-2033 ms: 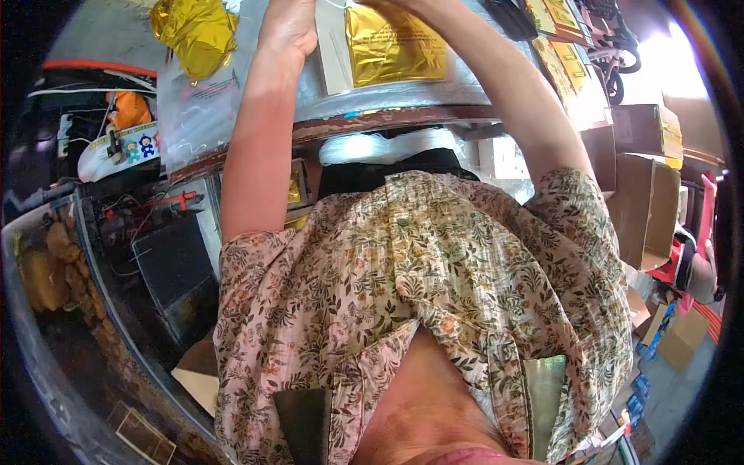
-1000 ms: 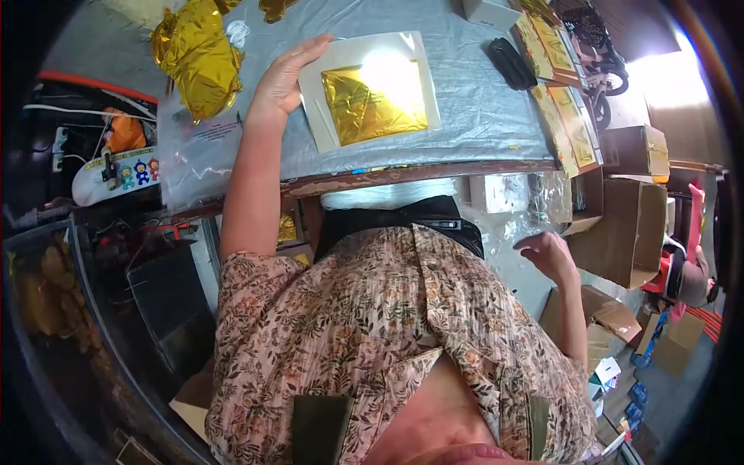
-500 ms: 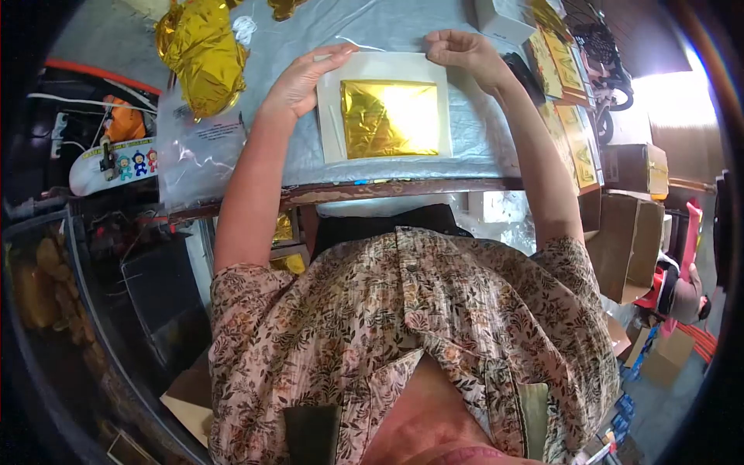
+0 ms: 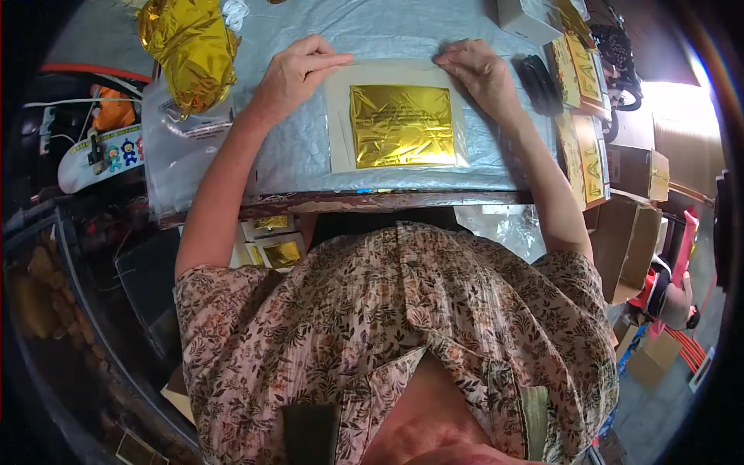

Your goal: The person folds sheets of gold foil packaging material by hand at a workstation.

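A flat clear plastic bag [image 4: 337, 151] lies on the covered table, with a pale card and a square of shiny gold foil [image 4: 403, 124] inside it. My left hand [image 4: 298, 77] is closed at the bag's upper left corner, its index finger stretched along the top edge. At the upper right corner, my right hand [image 4: 484, 77] pinches the bag's edge between thumb and fingertips. Small print shows faintly over the foil. Exactly how much plastic each hand grips is hidden by the fingers.
Crumpled gold foil [image 4: 190, 54] lies at the table's upper left, above a clear plastic sheet [image 4: 182, 155]. To the right are a white box [image 4: 527, 19], a black object [image 4: 536, 81] and cards with gold panels [image 4: 585, 159]. Cardboard boxes [image 4: 628, 248] stand beyond the table.
The bag now lies flatter and a little lower in view. My hands have spread slightly apart along its top edge. The white string behind the bag no longer shows.
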The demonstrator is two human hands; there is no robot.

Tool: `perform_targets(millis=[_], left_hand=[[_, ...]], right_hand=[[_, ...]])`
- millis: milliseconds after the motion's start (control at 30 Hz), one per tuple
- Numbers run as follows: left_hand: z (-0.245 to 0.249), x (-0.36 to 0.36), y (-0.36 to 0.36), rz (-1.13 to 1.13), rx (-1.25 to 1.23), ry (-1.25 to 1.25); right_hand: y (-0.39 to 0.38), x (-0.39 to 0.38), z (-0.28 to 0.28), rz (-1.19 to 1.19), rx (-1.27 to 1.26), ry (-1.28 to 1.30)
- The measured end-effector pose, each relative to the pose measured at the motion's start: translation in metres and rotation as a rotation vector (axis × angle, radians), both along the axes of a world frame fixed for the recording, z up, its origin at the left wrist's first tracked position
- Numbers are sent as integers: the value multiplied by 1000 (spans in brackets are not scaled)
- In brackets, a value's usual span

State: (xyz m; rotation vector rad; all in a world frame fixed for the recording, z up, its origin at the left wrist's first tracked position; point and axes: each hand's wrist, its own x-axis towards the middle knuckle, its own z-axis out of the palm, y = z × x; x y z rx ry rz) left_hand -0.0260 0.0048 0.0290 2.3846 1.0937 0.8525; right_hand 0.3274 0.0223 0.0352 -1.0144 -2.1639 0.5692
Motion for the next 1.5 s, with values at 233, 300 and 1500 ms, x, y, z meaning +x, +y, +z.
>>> perform_targets(millis=[233, 300, 1500], left_hand=[[5, -2, -24, -27, 374, 362], [9, -1, -29, -30, 396, 439], [11, -18, 28, 172, -505, 245]], right_hand=[[-14, 8, 0, 18, 350, -406], [-25, 6, 11, 0, 379, -509], [-69, 16, -33, -263, 255, -503]])
